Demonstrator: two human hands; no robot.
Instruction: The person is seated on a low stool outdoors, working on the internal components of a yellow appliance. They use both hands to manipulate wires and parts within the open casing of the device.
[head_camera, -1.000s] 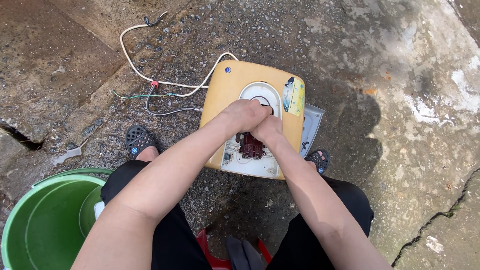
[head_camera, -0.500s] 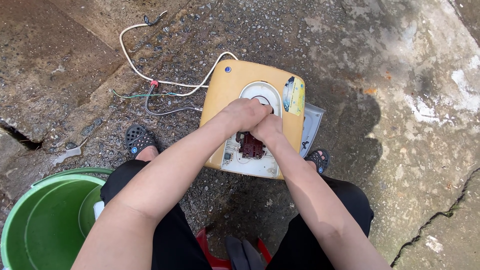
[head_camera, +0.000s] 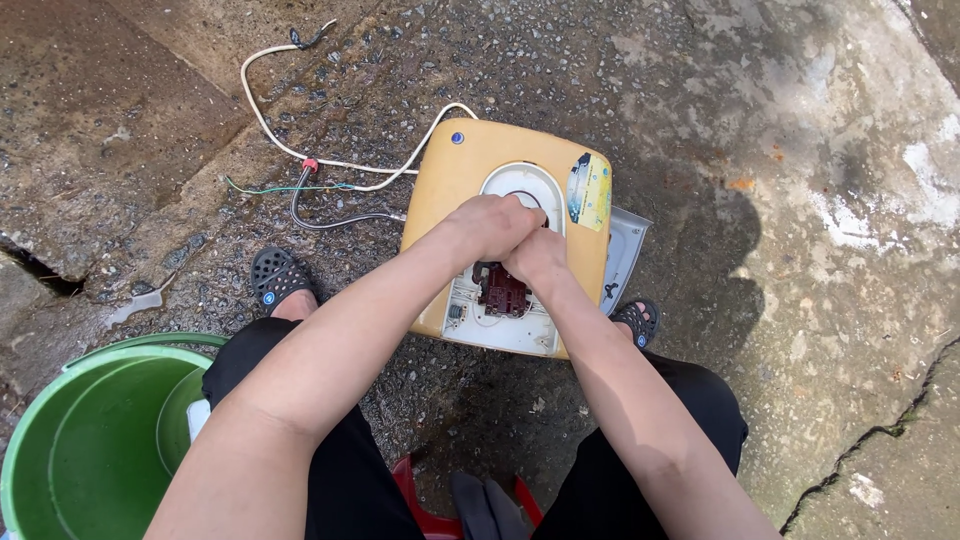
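A yellow housing (head_camera: 470, 180) lies flat on wet concrete (head_camera: 780, 160) between the person's sandalled feet, its opened end toward the body, so that the white inner panel (head_camera: 500, 325) and a dark red part (head_camera: 503, 290) face up within reach. Both hands meet over the middle of the housing, just beyond the red part. The left hand (head_camera: 487, 224) is curled, knuckles up, pressing down beside the white oval inset (head_camera: 528, 182); the right hand (head_camera: 538, 258) is closed and tucked against it from the near side. The pair appear to bear on one small spot together.

What the fingers enclose is hidden: the hands cover their own fingertips, so whether either grips a tool, a screw or only the casing cannot be told. A grey cover (head_camera: 624, 255) shows only as a strip sticking out from under the housing's right edge. A white cord (head_camera: 265, 125) and a grey one (head_camera: 330, 222), with thin green wire, trail from the housing's left side; their entry point is hard to make out. A green bucket (head_camera: 60, 440) is cut off at the lower left, and a red seat (head_camera: 412, 490) shows only partly between the legs. A yellow sticker (head_camera: 590, 190) sits at the top right of the housing.
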